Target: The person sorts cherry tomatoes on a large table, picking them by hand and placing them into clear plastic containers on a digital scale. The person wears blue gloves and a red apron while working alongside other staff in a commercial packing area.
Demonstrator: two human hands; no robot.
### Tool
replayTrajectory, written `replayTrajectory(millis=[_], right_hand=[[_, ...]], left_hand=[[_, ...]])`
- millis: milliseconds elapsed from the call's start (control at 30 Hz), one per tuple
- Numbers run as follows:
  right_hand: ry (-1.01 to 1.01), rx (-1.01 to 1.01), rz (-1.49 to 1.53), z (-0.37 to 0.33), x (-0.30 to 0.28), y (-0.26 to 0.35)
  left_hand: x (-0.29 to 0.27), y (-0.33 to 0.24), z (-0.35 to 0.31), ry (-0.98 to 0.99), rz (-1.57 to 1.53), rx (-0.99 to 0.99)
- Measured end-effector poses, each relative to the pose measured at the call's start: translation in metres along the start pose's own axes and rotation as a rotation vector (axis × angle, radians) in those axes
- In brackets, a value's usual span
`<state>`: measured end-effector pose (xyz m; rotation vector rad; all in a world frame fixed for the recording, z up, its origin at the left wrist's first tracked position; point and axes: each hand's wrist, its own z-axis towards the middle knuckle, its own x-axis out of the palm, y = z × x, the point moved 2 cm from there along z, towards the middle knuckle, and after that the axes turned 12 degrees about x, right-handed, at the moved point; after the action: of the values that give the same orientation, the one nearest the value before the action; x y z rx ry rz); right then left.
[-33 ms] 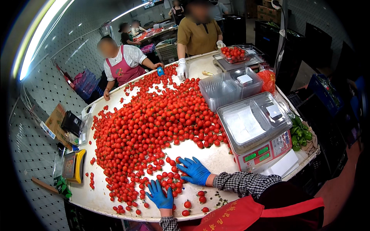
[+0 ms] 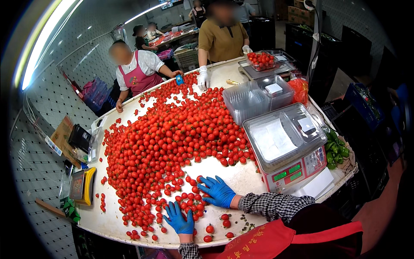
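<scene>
A large heap of cherry tomatoes [image 2: 172,134] covers the middle of the white table [image 2: 241,183]. My left hand [image 2: 179,219], in a blue glove, lies at the near edge of the heap with its fingers spread. My right hand [image 2: 218,192], gloved in blue too, is stretched out flat to the right of it. Between the two hands sits a small cluster of tomatoes [image 2: 192,203], which the fingers touch or nearly touch; neither hand grips one. Several loose tomatoes [image 2: 226,220] and green stem scraps [image 2: 246,226] lie below my right hand.
At the right, clear plastic trays [image 2: 284,134] rest on a red-and-white scale [image 2: 297,170], with stacked clear boxes [image 2: 248,101] behind. Green peppers [image 2: 336,151] lie beside it. A yellow-framed device [image 2: 88,185] stands at the left edge. Two co-workers stand across the table, one with white gloves [image 2: 203,78].
</scene>
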<state>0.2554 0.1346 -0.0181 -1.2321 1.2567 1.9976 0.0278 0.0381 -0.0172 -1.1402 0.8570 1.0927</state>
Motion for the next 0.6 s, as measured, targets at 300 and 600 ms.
replayTrajectory(millis=[300, 600], right_hand=[[-0.004, -0.003, -0.002, -0.0002, 0.0006, -0.0004], [-0.015, -0.005, -0.003, -0.0001, 0.0035, -0.0016]], left_hand=[[0.0012, 0.0015, -0.0003, -0.007, -0.009, 0.006], [0.0015, 0.0022, 0.0002, 0.003, 0.000, 0.001]])
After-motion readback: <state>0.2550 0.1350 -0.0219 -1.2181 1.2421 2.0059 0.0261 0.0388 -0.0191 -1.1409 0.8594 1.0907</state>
